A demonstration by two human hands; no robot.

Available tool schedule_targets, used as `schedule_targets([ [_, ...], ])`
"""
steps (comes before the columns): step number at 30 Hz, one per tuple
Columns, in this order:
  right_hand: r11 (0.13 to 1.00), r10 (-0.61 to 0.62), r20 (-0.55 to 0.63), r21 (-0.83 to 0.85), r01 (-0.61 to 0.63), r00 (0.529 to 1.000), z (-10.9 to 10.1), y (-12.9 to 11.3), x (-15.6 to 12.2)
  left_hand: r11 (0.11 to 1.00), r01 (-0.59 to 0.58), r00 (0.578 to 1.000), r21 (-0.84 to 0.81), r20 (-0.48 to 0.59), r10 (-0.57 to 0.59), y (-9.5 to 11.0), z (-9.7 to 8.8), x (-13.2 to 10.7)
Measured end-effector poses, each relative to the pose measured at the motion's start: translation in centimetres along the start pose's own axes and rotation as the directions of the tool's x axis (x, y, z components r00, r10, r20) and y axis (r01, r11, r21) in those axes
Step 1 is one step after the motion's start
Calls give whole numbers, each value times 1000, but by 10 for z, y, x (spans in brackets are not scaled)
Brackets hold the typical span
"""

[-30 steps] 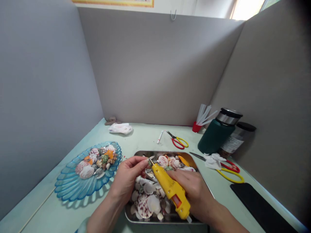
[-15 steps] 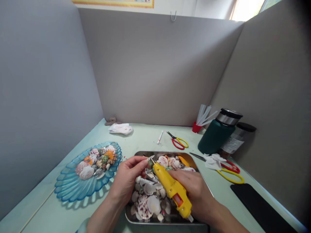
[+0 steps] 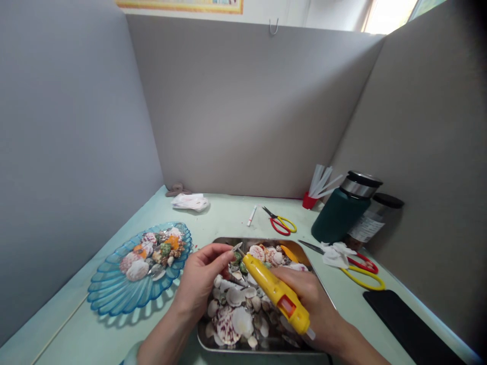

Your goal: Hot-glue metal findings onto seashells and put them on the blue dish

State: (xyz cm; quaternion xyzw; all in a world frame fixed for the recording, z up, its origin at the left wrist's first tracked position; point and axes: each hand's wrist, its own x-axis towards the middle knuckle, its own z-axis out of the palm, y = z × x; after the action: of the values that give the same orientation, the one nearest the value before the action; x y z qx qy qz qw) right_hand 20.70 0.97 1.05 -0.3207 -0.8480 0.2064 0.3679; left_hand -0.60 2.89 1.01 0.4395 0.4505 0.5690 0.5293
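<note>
My left hand pinches a small pale shell between thumb and fingertips, above the far left part of a metal tray. My right hand is wrapped round a yellow hot glue gun, its nozzle pointing up and left, close by the shell; whether they touch I cannot tell. A clear glue stick end pokes out of the gun's back. Below both hands, the tray holds many seashells, among them a white one and a purple-streaked scallop.
On the left a blue scalloped glass dish carries shells. Small scissors, a white pen and a white plastic bundle lie behind. To the right are glue sticks in a red cup, a green bottle, large scissors and a black phone-like slab.
The glue gun has tipped, its back end swinging right and slightly up, and its nozzle has drawn a little to the right of the shell. The left hand keeps its pinch.
</note>
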Motion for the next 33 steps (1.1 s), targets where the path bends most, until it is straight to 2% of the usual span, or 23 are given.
schedule_targets([
  [6,1000,16,4,16,-16,1000,1,1,0,997,-36,999,75,9,35,-2,-1,-1],
  [13,983,177,55,36,-179,983,-1,-4,-3,992,-50,999,115,5,50,-1,0,0],
  [24,951,306,63,18,-308,950,-5,-9,0,989,-75,997,127,-12,77,-2,-1,0],
  [33,939,340,88,15,-343,936,-7,-9,-2,987,-81,997,141,-2,82,-4,-1,0],
])
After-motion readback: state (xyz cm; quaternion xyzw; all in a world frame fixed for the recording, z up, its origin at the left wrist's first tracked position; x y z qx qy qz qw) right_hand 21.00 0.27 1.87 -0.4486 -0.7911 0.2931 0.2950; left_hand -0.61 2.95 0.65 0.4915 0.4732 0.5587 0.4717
